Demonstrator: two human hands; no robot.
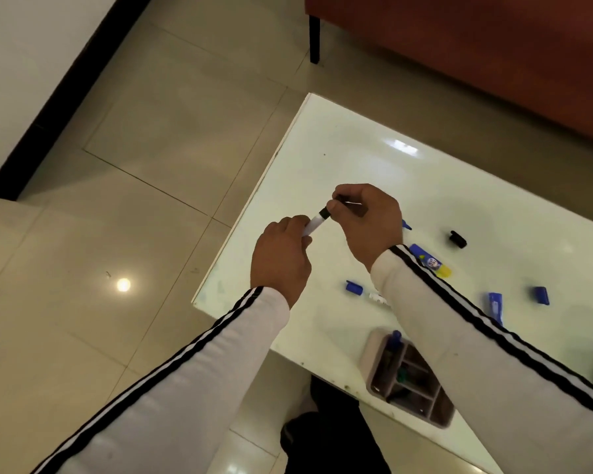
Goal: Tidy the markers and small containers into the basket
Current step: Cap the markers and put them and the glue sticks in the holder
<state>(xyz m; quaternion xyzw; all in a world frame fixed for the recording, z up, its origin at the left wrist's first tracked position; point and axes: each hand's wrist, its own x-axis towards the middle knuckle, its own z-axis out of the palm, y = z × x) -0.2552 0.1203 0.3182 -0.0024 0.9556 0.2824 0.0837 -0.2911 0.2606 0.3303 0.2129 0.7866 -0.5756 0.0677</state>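
My left hand (281, 256) grips the white barrel of a marker (314, 224) above the table's left edge. My right hand (367, 222) pinches the marker's black cap (348, 202) at the other end. The beige divided basket (370, 357) sits at the near table edge with several markers in it, partly hidden by my right sleeve. On the white table (339, 155) lie a blue cap (354, 288), a blue and yellow container (432, 262), a black cap (458, 239), a blue marker (495, 304) and a blue piece (541, 295).
A red-brown sofa (493, 56) with a black leg (314, 39) stands behind the table. Tiled floor (134, 200) spreads to the left, with a dark baseboard (59, 104) along the wall. My dark shoes (329, 436) show below the table edge.
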